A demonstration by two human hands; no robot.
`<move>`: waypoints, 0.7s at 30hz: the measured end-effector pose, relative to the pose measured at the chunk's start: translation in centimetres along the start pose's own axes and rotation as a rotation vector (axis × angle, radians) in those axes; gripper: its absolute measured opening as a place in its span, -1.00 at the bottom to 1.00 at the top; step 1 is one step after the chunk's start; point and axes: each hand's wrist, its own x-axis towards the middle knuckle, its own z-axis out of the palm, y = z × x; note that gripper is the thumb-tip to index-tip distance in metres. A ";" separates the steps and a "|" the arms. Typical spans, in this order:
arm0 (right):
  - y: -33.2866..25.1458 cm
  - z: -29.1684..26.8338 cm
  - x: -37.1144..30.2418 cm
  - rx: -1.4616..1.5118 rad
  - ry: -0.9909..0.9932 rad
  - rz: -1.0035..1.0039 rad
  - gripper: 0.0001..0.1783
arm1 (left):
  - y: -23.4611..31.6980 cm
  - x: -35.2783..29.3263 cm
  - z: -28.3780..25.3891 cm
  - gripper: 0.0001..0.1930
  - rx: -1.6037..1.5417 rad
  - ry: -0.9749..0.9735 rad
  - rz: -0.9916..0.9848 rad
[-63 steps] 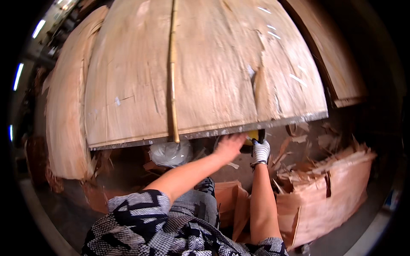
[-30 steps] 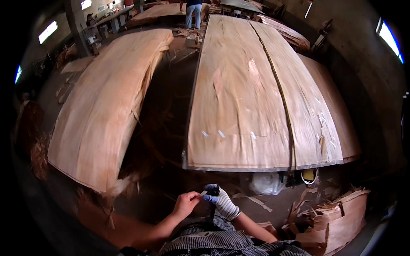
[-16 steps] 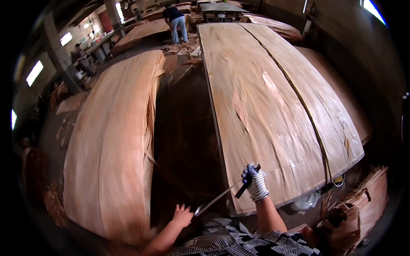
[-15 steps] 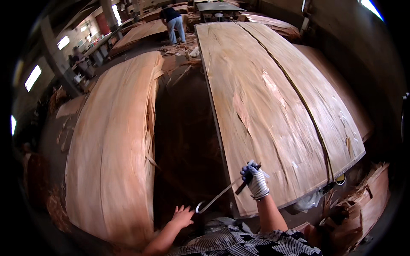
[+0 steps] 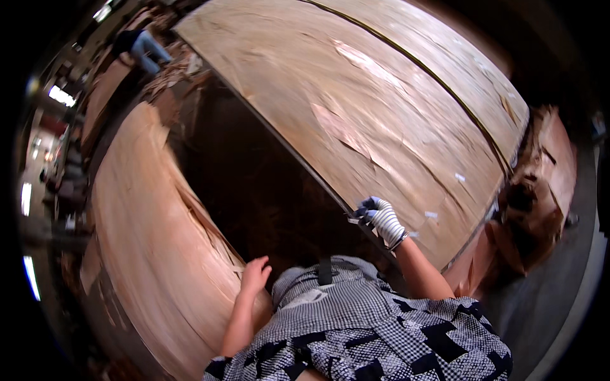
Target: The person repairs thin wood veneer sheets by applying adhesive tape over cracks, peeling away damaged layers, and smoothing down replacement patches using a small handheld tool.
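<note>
My left hand (image 5: 255, 275) is bare and holds nothing, its fingers loosely stretched beside the right edge of the left veneer stack (image 5: 152, 209). My right hand (image 5: 384, 222) wears a white-and-blue striped glove with its fingers curled at the near left edge of the large veneer sheet (image 5: 286, 82). A small pale bit shows at its fingertips; what the fingers close on is too blurred to make out. The large sheet is pale and wrinkled, with pinkish patches (image 5: 340, 130) and a dark lengthwise seam (image 5: 438, 82).
A dark gap (image 5: 254, 171) separates the two veneer stacks. Crumpled brown veneer scraps (image 5: 540, 171) lie at the right, beyond the sheet's corner. Far left, a person in blue trousers (image 5: 149, 51) bends near more scraps (image 5: 181, 66).
The view has turned and tilted toward the right. My right hand has come to the sheet's edge; the dark-handled tool and the pale strip beside it no longer show clearly.
</note>
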 end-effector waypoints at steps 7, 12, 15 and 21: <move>1.7 -0.6 4.0 0.271 0.535 0.015 -0.91 | 8.8 22.8 -4.7 -0.67 0.224 -0.103 0.646; 0.3 0.5 9.9 0.296 0.707 0.001 -0.87 | 19.2 32.4 -2.2 -0.56 0.305 -0.204 1.004; 0.3 0.9 11.2 0.316 0.805 0.093 -0.83 | 23.6 34.6 0.3 -0.48 0.305 -0.251 1.160; 0.7 1.5 12.1 0.345 0.905 0.067 -0.80 | 25.1 37.3 4.4 -0.37 0.384 -0.562 1.593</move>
